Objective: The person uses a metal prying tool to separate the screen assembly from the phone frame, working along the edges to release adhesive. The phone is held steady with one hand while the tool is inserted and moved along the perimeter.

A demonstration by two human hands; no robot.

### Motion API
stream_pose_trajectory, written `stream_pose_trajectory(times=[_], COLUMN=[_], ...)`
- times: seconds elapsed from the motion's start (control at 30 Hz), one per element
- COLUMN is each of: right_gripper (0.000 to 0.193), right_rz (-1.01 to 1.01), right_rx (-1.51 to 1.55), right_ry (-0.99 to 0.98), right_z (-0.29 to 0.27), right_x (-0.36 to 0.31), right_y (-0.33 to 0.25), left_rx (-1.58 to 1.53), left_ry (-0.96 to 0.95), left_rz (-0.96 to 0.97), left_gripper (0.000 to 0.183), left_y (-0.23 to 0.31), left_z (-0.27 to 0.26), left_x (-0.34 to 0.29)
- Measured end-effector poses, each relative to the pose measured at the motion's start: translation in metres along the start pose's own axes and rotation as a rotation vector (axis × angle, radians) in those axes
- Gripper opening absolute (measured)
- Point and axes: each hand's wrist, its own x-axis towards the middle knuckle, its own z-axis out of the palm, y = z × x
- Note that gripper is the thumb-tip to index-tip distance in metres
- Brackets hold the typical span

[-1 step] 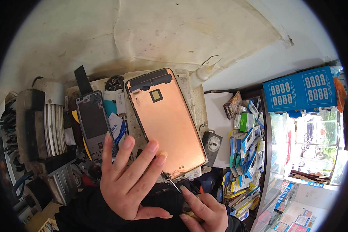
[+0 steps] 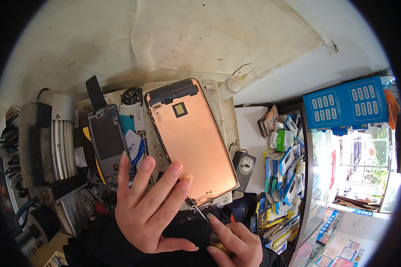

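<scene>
A phone screen (image 2: 189,142) lies with its copper-coloured back up, tilted a little on a pale worn block (image 2: 227,115). Black strips cross its far end, with a small dark-framed square below them. My left hand (image 2: 151,209) is spread out, its index and middle fingertips on the screen's near left edge. My right hand (image 2: 238,244) is closed round a thin metal-shafted tool (image 2: 201,212); its handle is mostly hidden in the fingers. The tool's tip meets the screen's near left corner, at a small dark ragged bit. Left of the screen lies an opened phone body (image 2: 107,142).
On the left stands a bulky machine with a ribbed metal housing (image 2: 62,142). A dark box with a round dial (image 2: 245,164) sits right of the block. Many small packets (image 2: 280,196) are heaped farther right, beside a glass case (image 2: 316,160). A blue sign (image 2: 343,102) hangs above.
</scene>
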Motion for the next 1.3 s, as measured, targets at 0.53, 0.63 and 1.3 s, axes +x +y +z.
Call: stream_pose_trajectory(times=[0.53, 0.63, 1.3], right_gripper=[0.057, 0.057, 0.058], right_rz=[-0.013, -0.006, 0.011], right_rx=[-0.055, -0.075, -0.182], right_ry=[0.021, 0.018, -0.019], right_z=[0.0, -0.001, -0.014], right_x=[0.007, 0.008, 0.024], right_y=[-0.008, -0.009, -0.023], left_rx=[-0.024, -0.021, -0.101], left_ry=[0.013, -0.005, 0.186], left_rz=[-0.005, -0.007, -0.023], left_gripper=[0.101, 0.102, 0.092], left_y=[0.003, 0.003, 0.003], left_z=[-0.003, -0.005, -0.001], left_x=[0.003, 0.004, 0.011])
